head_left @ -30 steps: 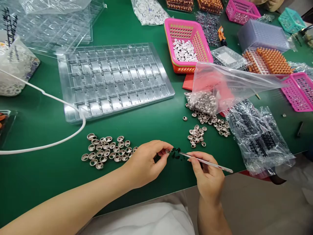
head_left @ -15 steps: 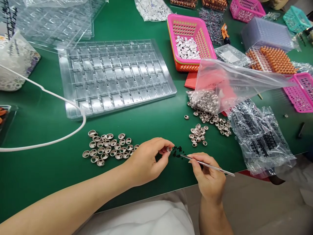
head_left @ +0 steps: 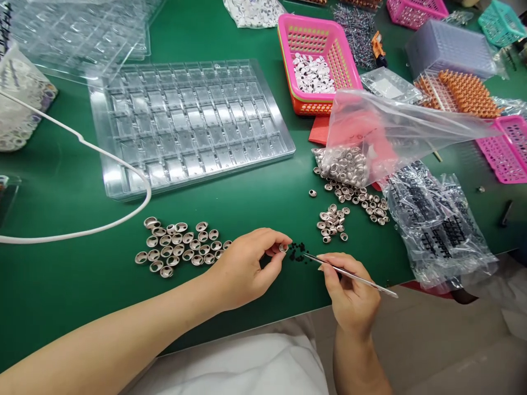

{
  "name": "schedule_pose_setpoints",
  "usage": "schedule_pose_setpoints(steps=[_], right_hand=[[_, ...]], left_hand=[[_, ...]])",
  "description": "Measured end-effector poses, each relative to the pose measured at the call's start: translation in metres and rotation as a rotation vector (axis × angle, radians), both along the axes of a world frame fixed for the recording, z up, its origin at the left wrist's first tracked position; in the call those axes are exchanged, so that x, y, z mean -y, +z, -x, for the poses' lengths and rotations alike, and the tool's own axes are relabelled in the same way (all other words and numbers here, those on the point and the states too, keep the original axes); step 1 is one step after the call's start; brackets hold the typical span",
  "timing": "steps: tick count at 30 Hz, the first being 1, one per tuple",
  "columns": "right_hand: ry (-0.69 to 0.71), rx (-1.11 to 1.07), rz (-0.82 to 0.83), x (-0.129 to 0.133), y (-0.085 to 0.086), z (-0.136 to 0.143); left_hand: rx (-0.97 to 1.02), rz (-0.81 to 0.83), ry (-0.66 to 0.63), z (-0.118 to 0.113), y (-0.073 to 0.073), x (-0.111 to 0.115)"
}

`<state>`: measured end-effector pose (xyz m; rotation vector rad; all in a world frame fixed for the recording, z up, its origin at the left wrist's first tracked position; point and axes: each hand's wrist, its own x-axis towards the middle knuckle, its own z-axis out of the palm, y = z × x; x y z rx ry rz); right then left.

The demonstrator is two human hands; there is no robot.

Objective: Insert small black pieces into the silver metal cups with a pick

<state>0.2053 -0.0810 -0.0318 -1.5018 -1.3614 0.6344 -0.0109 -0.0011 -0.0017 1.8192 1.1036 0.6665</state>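
Observation:
Between thumb and forefinger, my left hand (head_left: 251, 269) pinches a small silvery ring-like metal part (head_left: 283, 248). My right hand (head_left: 354, 285) grips metal tweezers (head_left: 349, 274), whose tips point left at a scatter of tiny black pieces (head_left: 296, 252) on the green table. Whether a piece sits between the tips is too small to tell. Left of my left hand lies a group of similar silvery metal parts (head_left: 177, 249), openings facing up. A smaller pile of such parts (head_left: 332, 222) rests just beyond the tweezers.
A clear compartment tray (head_left: 193, 126) lies behind, with a white cable (head_left: 123, 219) across its left corner. A pink basket (head_left: 319, 57) holds white and black discs. An open plastic bag (head_left: 343, 164) spills metal parts; bagged black parts (head_left: 440, 219) lie at right.
The tweezer tips have shifted slightly upward among the black pieces. My left hand keeps its pinch on the metal part. The whole view has moved a little.

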Motion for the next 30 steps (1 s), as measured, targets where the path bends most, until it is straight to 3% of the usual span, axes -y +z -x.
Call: schedule_pose_setpoints(steps=[16, 30], right_hand=[[0.06, 0.024, -0.009, 0.0011, 0.0012, 0.0007], [0.145, 0.101, -0.125, -0.0019, 0.0023, 0.0018]], left_hand=[[0.002, -0.007, -0.02, 0.0013, 0.0025, -0.0014], [0.005, -0.018, -0.022, 0.0015, 0.0007, -0.0008]])
